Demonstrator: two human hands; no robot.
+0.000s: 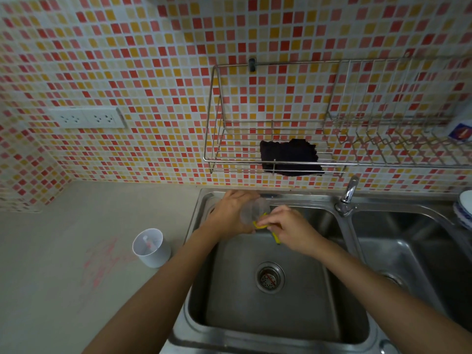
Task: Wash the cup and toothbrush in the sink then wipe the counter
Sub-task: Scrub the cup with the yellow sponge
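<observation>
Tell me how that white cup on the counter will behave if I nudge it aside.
The white cup looks like thin plastic, so probably light and quick to slide on the smooth counter. It stands taller than wide, so a high push may tip it. Once down, its round wall would likely roll.

Dim, even light; corners darken and lines bow at the edges. The hands (268, 221) look slightly blurred, perhaps from motion.
</observation>
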